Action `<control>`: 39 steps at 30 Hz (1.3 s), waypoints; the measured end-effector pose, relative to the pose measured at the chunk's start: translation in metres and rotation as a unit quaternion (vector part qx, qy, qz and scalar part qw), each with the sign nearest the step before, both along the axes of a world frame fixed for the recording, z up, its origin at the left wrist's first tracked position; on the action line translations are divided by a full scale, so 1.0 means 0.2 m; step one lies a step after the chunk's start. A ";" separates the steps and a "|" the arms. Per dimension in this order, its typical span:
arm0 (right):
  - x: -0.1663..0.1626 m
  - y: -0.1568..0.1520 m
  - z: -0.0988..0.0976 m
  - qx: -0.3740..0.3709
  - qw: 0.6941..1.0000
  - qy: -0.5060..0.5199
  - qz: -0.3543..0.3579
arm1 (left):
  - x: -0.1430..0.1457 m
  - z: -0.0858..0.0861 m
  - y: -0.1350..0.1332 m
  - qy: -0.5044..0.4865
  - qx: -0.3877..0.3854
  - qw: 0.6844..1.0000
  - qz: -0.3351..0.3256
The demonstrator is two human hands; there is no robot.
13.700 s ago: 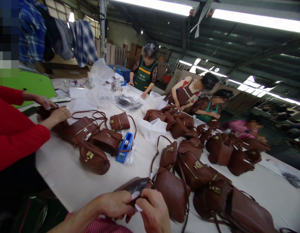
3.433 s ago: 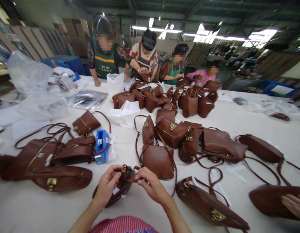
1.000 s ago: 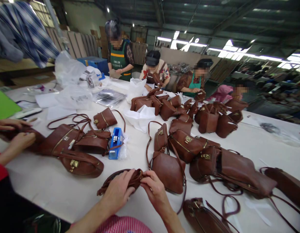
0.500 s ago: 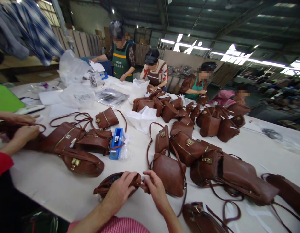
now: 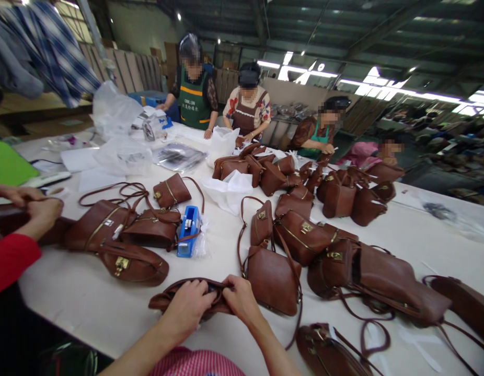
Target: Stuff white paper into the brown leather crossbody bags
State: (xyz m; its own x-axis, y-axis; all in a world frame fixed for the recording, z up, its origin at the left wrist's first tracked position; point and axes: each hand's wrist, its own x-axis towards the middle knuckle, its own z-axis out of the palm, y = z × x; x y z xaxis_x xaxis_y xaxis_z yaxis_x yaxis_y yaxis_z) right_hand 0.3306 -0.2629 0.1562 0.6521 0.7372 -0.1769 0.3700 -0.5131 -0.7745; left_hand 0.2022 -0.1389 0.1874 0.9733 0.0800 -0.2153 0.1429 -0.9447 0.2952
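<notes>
A small brown leather bag [image 5: 163, 301] lies flat near the table's front edge. My left hand [image 5: 189, 309] rests on top of it with the fingers curled over its upper rim. My right hand [image 5: 239, 300] grips the bag's right end, fingers closed. Just right of my hands sits another brown bag [image 5: 274, 279] with a long strap. A further bag [image 5: 328, 355] lies at the lower right.
Many brown bags cover the white table [image 5: 85, 303]. A blue tape dispenser [image 5: 188, 238] sits left of centre among bags. A person in a red sleeve [image 5: 10, 258] works at my left. Several people stand along the far side by plastic bags [image 5: 116, 112].
My hands have drawn closer together on the small bag and pressed it flatter against the table. The person at my left has pulled both hands in over a bag.
</notes>
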 end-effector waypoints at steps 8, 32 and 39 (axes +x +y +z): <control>0.02 -0.06 0.01 0.017 0.997 -0.064 0.049 | 0.11 -0.02 -0.02 0.011 -0.034 0.999 -0.024; -0.38 0.30 0.12 0.019 0.936 -0.260 0.235 | -0.45 -0.18 0.35 -0.134 -0.477 0.814 0.305; -0.36 0.31 0.04 0.061 0.948 -0.193 0.244 | -0.39 -0.09 0.36 -0.101 -0.394 0.877 0.257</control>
